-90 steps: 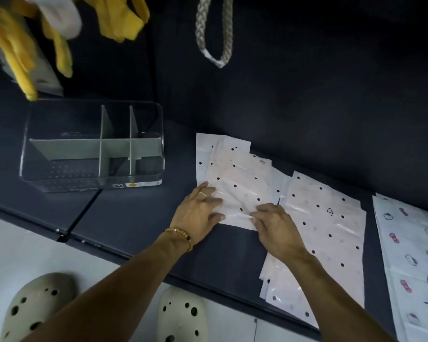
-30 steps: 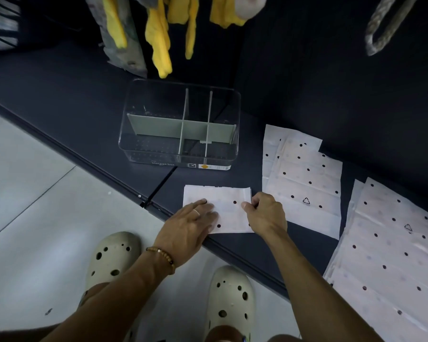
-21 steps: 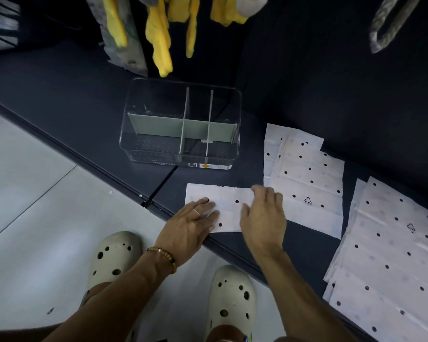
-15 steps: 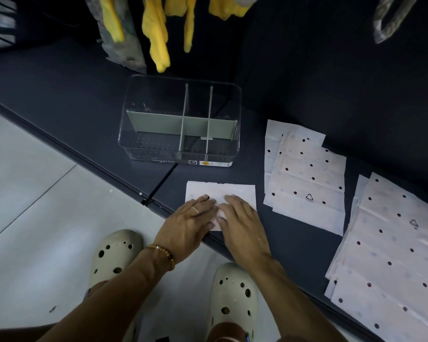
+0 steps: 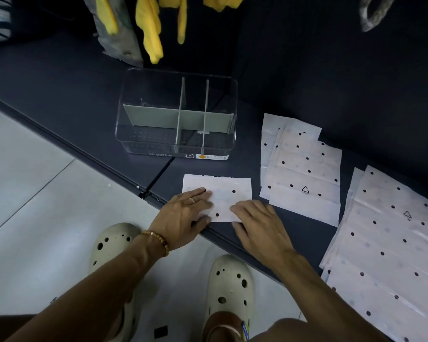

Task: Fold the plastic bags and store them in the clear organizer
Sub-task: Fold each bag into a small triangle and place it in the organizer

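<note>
My left hand [image 5: 181, 218] and right hand [image 5: 260, 228] lay flat, fingers straight, pressing 1 folded bag [image 5: 220, 196] at the shelf's near edge. I think I was flattening its fold. Next it needed lifting into the clear organizer [image 5: 176, 149] just behind, which had no bags yet.

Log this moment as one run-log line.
stage: flattening fold | left hand: pressing folded bag | right hand: pressing same bag | clear organizer: no bags inside | unfolded bags: right of folded bag
</note>
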The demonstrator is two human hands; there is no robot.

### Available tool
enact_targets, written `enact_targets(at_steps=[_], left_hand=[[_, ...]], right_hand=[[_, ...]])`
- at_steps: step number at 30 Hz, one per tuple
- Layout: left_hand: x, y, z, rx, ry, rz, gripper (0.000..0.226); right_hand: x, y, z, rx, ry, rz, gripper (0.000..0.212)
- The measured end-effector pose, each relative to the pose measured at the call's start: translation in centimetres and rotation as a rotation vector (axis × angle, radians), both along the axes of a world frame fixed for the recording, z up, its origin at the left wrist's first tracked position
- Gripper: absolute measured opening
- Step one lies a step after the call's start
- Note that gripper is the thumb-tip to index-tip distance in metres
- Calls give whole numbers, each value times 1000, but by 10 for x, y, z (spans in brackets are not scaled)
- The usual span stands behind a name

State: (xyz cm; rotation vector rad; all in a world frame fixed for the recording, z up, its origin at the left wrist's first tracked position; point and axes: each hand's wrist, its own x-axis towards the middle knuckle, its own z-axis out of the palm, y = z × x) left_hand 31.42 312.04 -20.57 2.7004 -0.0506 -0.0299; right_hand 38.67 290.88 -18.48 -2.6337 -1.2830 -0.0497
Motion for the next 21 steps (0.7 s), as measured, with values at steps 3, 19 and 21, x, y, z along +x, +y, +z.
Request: enact_targets(at_steps=[3,19,21], left_hand=[[0,1,2,4,46,-8,56],[9,-2,22,-132,-38,166,22],[9,-1,24,-192,19,271,21]], right_hand=[[3,4,3,43,54,-73,19],[34,13,12,219,570,-315,9],[34,14,12,266,649,-361,9]])
